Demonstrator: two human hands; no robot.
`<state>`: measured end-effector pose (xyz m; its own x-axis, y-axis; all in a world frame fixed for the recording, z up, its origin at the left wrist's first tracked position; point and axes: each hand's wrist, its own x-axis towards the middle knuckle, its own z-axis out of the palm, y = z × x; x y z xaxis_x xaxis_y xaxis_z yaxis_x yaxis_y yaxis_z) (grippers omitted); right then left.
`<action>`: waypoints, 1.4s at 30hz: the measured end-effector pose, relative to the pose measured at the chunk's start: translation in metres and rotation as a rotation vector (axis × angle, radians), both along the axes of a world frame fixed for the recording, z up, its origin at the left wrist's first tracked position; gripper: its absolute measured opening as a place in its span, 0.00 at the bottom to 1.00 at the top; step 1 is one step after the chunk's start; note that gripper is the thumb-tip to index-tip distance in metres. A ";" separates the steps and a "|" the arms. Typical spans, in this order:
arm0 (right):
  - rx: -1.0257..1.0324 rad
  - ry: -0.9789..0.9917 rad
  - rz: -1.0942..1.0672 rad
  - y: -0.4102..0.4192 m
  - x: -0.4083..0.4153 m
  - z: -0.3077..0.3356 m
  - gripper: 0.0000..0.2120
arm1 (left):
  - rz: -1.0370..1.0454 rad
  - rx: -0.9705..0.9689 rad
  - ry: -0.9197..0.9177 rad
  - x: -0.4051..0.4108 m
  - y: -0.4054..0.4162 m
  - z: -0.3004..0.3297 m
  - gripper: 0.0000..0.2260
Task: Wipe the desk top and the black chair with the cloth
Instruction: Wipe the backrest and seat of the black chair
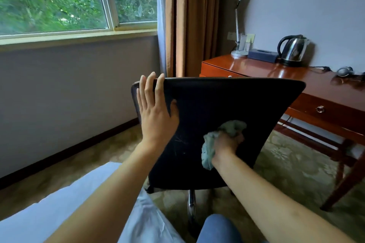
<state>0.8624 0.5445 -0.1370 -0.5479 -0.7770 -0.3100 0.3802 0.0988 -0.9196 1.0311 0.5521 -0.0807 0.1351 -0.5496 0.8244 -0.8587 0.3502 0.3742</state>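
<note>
Chair (217,124) left of desk (276,73); kettle (293,50) on it.

Both bare forearms reach forward from the person's body. The left hand (156,112) lies flat, fingers straight and together, fingertips at the top edge of the black fabric chair back (227,104), thumb spread sideways against it. The right hand (227,143), lower and to the right, is curled into a fist, gripping a crumpled pale green cloth (209,150) against the backrest.

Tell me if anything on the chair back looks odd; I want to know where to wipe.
Yes: faint pale scratch-like streaks mark the black chair back just left of the cloth in the right hand, near the left hand's wrist. Whether they are scuffs, hairs or dust, I cannot tell.
</note>
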 end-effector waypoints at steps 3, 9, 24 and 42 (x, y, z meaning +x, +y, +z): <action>-0.005 -0.044 0.194 0.014 0.069 -0.011 0.17 | -0.015 -0.001 -0.013 0.007 0.001 -0.007 0.31; 0.073 -0.113 0.378 0.014 0.080 -0.006 0.15 | -0.083 0.007 -0.001 0.044 0.006 -0.018 0.32; -0.062 0.142 0.176 0.006 0.133 -0.057 0.25 | -0.172 0.312 0.802 0.034 0.002 -0.081 0.30; -0.008 0.063 0.124 -0.003 0.116 -0.055 0.25 | -0.142 0.403 0.788 0.009 0.006 -0.093 0.31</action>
